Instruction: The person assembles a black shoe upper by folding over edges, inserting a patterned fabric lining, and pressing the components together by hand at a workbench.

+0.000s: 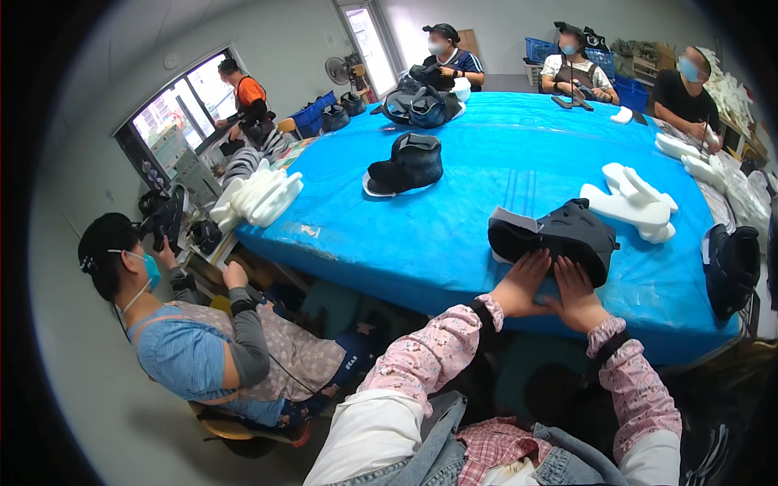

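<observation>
A black padded boot (585, 231) rests at the near edge of the blue-covered table, with a light grey flap at its left end. Against the boot's near side lies my left hand (523, 285), its fingers stretched out. My right hand (579, 296) is flat against the same side, fingers straight and a little apart. The two thumbs come close together below the boot. Neither hand is wrapped round it; the boot's far side is hidden.
Another black boot (405, 165) stands mid-table, with more boots (423, 105) beyond. White foam pieces (630, 201) lie to the right, and a white stack (258, 194) is at the left edge. One black boot (731, 271) sits far right. A co-worker (203, 340) sits at left; others are around the table.
</observation>
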A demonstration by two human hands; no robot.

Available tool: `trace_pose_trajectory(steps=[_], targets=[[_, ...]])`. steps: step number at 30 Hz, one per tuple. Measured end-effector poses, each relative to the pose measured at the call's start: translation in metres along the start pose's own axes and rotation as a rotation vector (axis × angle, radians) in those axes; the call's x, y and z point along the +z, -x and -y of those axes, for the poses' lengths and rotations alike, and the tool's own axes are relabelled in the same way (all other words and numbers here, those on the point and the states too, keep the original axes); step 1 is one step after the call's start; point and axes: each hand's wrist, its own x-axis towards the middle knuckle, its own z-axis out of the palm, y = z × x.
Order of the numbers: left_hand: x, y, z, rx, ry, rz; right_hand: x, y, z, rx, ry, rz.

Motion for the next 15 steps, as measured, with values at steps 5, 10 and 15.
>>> trace_pose_trajectory(steps=[5, 10, 15], targets=[[-0.021, 0.017, -0.020, 0.046, 0.030, 0.044, -0.014, 0.018, 0.010, 0.031, -0.034, -0.012], [-0.044, 0.051, -0.027, -0.293, 0.282, -0.051, -0.027, 0.024, 0.015, -0.023, -0.076, 0.016], [-0.031, 0.045, 0.003, -0.719, 0.257, -0.219, -0.026, 0.023, 0.017, -0.004, -0.103, 0.009]])
